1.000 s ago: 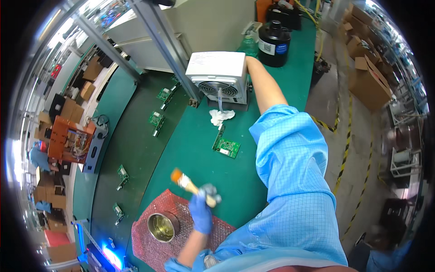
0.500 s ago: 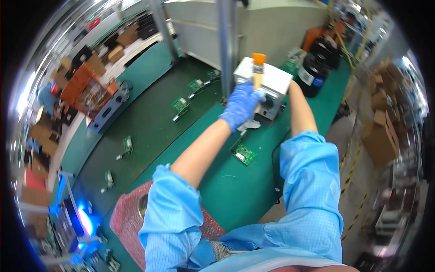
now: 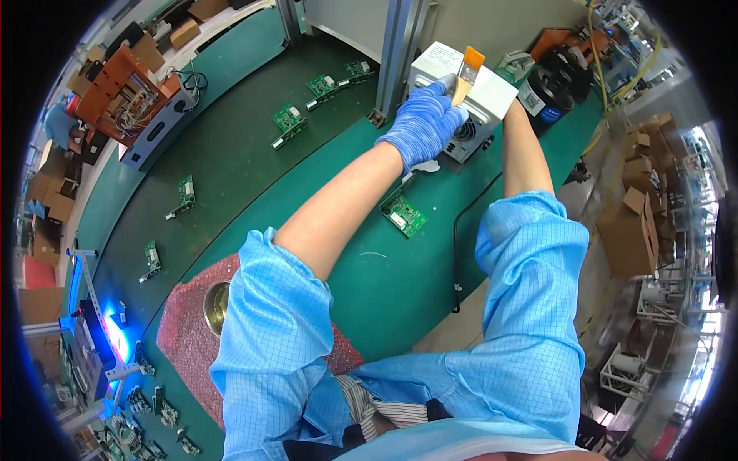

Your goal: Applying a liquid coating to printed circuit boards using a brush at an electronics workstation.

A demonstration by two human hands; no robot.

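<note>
My left hand (image 3: pixel 427 123), in a blue knitted glove, is closed around the pale handle of a flat brush (image 3: pixel 468 71) whose orange bristles point up. It is at the near left side of a white metal box (image 3: pixel 492 92) with a round fan grille on its near face. My bare right forearm reaches to the box's right side; the right hand is hidden behind it, so its fingers do not show. Nearer to me, a green circuit board (image 3: pixel 403 215) lies on the green mat. A crumpled white scrap (image 3: pixel 425 167) lies near the box's foot.
Several circuit boards (image 3: pixel 289 119) lie along the dark belt on the left. A metal bowl (image 3: pixel 218 307) sits on pink bubble wrap (image 3: pixel 184 330). Black bottles (image 3: pixel 542 96) stand right of the box; a metal post (image 3: pixel 396 54) rises behind. A black cable (image 3: pixel 457 246) trails over the mat.
The view has shifted, so the bench appears higher and slightly left. The brush now tilts to the right in my left hand. My right arm stays at the box's right side.
</note>
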